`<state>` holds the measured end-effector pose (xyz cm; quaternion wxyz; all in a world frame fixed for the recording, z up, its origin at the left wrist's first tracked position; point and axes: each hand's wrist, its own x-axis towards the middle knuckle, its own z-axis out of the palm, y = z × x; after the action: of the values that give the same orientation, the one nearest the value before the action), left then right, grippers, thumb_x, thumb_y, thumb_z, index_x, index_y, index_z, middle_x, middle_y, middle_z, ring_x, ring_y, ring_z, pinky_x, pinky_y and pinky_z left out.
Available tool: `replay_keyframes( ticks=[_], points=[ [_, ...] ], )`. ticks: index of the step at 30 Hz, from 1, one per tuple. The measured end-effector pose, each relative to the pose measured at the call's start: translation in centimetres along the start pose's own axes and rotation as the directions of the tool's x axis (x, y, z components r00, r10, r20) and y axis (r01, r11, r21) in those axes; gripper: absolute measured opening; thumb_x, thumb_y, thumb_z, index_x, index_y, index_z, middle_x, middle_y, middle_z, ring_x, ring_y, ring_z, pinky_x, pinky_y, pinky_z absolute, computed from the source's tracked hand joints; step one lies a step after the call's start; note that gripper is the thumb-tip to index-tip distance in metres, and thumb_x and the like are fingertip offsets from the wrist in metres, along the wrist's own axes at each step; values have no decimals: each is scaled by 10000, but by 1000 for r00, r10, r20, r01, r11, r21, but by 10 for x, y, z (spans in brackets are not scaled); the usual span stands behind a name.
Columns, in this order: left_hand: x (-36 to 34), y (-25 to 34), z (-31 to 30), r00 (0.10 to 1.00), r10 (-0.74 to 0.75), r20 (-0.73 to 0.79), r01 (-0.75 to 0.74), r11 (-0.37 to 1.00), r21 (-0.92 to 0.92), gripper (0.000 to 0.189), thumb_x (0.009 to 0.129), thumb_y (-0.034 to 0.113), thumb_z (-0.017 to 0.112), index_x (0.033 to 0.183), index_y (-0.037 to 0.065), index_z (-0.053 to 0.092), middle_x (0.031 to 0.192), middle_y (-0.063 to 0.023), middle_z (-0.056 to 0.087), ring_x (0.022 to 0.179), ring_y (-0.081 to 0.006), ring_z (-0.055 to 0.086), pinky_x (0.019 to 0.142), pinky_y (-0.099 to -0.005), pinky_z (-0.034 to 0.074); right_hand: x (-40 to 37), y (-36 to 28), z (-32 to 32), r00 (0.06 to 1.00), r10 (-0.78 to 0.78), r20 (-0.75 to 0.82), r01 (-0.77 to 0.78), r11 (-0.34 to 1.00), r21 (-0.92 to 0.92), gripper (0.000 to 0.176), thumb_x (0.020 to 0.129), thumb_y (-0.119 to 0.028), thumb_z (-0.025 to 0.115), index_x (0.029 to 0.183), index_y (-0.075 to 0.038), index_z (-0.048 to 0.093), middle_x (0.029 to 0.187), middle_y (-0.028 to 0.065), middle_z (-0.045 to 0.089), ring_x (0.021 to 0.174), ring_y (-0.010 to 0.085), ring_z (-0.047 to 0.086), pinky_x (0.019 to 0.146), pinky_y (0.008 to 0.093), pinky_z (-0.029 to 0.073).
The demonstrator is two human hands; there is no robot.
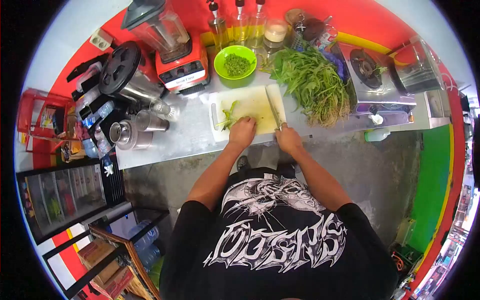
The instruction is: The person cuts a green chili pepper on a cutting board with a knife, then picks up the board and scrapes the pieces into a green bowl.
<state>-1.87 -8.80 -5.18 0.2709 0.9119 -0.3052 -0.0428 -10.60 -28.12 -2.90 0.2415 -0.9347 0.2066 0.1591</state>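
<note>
A white cutting board (240,96) with a yellowish middle lies on the metal counter. My left hand (243,131) is closed around some green stems (228,116) near the board's lower edge; leaves stick out to its left. Closed round the handle of a knife (273,107), my right hand (288,138) is at the board's lower right, with the blade pointing up and away over the board. Behind the board stands a green bowl (220,63) holding chopped greens (237,65). A large heap of leafy greens (312,82) with roots lies right of the board.
Left of the bowl stands a red blender (183,70), with metal containers (131,136) farther left. Bottles (240,27) and a jar (275,32) line the back wall. A gas stove (372,87) stands at the right. The counter's front edge (185,154) runs before me.
</note>
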Motion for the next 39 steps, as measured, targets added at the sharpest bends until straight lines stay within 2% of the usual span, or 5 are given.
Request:
replay_keyframes(
  ticks=[8,14,23,31,39],
  points=[
    [-9,-6,-9,982,180,-60,-181,983,-14,197,873,114,664,1061,56,672,978,-127,666,982,-340,621,861,-459,520,-10,-12,-1,975,-189,-114,201,974,106,361,966,-304,566,1070,42,579,885,318,681,857,506,663,815,581,522],
    [-23,-18,-17,936,328,-129,-333,943,-24,373,856,89,667,1227,48,645,1177,-134,630,1108,-348,560,946,-451,472,-11,-25,6,989,-139,-45,143,986,86,370,991,-319,534,1075,37,586,883,301,690,866,488,673,817,575,524],
    [-36,-26,-6,963,271,-7,-270,960,77,467,907,239,644,1366,165,607,1352,-81,590,1165,-323,526,985,-475,436,-15,-37,19,994,-109,-6,109,991,78,347,1007,-296,519,1116,33,540,926,326,680,904,509,662,846,583,512],
    [-35,-27,-2,948,300,-107,-293,953,81,437,873,217,676,1307,168,668,1315,-61,621,1075,-303,550,935,-428,477,-29,-54,13,996,11,91,-5,998,-60,343,1018,-280,467,1191,15,491,1012,293,703,962,466,692,859,552,539],
    [-33,-27,-3,949,305,-80,-302,952,51,431,866,217,672,1289,135,674,1322,-72,617,1051,-325,546,921,-441,477,-12,-57,15,998,-50,25,52,995,-89,275,999,-208,470,1137,28,500,1010,287,705,952,453,700,839,531,552]
  ],
)
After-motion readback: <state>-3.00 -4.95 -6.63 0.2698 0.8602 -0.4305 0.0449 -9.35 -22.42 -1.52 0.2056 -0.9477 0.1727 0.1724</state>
